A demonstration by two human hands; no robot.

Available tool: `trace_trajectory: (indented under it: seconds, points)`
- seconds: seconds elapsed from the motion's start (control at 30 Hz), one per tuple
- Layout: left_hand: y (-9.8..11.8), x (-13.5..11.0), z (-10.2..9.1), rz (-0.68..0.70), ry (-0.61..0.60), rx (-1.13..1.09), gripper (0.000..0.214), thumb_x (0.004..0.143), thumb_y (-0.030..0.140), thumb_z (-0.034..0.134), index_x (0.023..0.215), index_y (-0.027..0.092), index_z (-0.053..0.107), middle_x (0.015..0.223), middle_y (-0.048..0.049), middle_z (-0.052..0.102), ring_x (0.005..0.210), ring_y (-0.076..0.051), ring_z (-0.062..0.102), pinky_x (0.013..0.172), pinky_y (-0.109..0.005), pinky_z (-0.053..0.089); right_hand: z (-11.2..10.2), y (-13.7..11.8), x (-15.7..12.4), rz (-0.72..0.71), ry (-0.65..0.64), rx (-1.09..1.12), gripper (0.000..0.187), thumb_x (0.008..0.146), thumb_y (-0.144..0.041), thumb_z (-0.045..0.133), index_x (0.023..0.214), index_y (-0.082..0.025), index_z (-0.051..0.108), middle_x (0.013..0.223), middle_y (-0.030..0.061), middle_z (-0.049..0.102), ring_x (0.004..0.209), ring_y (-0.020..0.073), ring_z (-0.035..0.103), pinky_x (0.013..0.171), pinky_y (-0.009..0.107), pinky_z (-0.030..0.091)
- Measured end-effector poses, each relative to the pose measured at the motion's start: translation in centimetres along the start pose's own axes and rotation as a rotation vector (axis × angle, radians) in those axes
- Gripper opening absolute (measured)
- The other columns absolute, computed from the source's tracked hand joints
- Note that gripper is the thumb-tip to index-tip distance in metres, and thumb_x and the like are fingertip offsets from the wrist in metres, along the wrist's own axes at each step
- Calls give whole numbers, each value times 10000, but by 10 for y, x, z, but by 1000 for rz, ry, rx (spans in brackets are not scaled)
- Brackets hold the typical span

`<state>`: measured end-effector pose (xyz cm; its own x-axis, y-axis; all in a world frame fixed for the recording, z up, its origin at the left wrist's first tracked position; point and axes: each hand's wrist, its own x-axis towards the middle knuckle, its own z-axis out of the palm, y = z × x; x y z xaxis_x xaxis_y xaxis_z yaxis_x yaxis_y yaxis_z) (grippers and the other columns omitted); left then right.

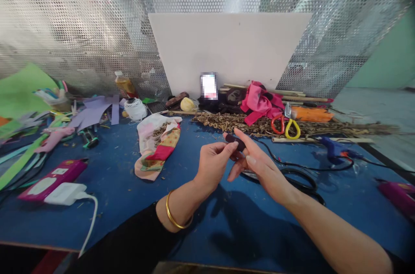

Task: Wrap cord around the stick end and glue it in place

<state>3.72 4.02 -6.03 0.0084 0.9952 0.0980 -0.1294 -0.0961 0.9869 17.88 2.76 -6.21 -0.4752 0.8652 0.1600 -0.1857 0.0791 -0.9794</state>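
My left hand [214,159], with a gold bangle at the wrist, pinches a small black fabric-like piece [235,141] between thumb and fingers. Close against it, my right hand [261,164] has its fingers stretched and apart, touching the black piece. Whether that piece wraps around a finger I cannot tell. To the left of my hands lies a patchwork cloth [158,146] in white, red and floral pieces, with dry plant bits on it. Behind my hands runs a bundle of dried stems [223,122].
Red-and-yellow-handled scissors [292,129] and a blue glue gun [333,148] with a cable lie right. Pink fabric [261,101] rests behind. At left are a pink glue gun [55,138], a purple power strip [52,179] and white thread [135,109]. A lit phone [209,86] leans against the white board [227,45].
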Motion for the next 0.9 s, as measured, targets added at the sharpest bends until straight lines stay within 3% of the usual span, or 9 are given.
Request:
trace_trajectory:
  seconds: [0.17, 0.27, 0.33, 0.53, 0.6, 0.73, 0.9]
  points:
    - [-2, 4, -1, 10, 0, 2, 324, 777, 398, 657, 594, 137, 714, 583, -39, 678, 563, -139, 573, 590, -250, 440, 0, 2, 2, -20, 4, 61, 682, 886, -548, 479, 1482, -334, 225, 1441, 90, 433, 778, 203, 690, 801, 450, 525]
    - [-3, 6, -1, 53, -15, 5, 379, 825, 430, 595, 618, 141, 726, 627, -54, 702, 613, -149, 589, 625, -254, 435, 0, 0, 4, -46, 48, 150, 643, 894, -569, 420, 1465, -297, 302, 1185, 93, 629, 734, 231, 695, 735, 456, 541]
    - [-4, 6, -2, 62, -36, 13, 411, 849, 454, 558, 665, 135, 740, 669, -67, 718, 642, -156, 594, 635, -258, 425, 1, -2, 4, -51, 84, 174, 634, 899, -566, 399, 1453, -265, 335, 1042, 85, 676, 710, 232, 694, 717, 448, 544]
    - [-8, 5, -3, -2, -114, 22, 557, 892, 543, 430, 796, 97, 751, 772, -111, 734, 670, -177, 606, 640, -285, 407, -4, -5, 4, -103, 122, 160, 566, 905, -524, 386, 1411, -269, 369, 1342, 109, 538, 686, 194, 688, 705, 421, 534]
    - [-8, 5, -3, -12, -130, 43, 568, 884, 561, 428, 809, 99, 750, 759, -108, 730, 663, -176, 605, 635, -283, 406, -10, -4, 1, -153, 150, 119, 566, 921, -495, 359, 1428, -246, 337, 1291, 118, 579, 706, 205, 692, 708, 419, 531]
    - [-11, 8, 2, 28, -162, 155, 513, 873, 531, 448, 825, 110, 739, 734, -91, 721, 641, -164, 601, 627, -270, 420, -26, -6, -9, -364, 292, -241, 600, 935, -466, 360, 1466, -201, 277, 990, 94, 703, 876, 253, 688, 751, 424, 534]
    - [-16, 25, 29, 121, -288, 445, 290, 826, 341, 523, 794, 135, 724, 744, -65, 719, 638, -164, 610, 643, -269, 458, -35, -17, -21, -801, 490, -889, 660, 883, -396, 464, 1477, -181, 273, 1307, 153, 574, 1133, 300, 600, 917, 485, 500]
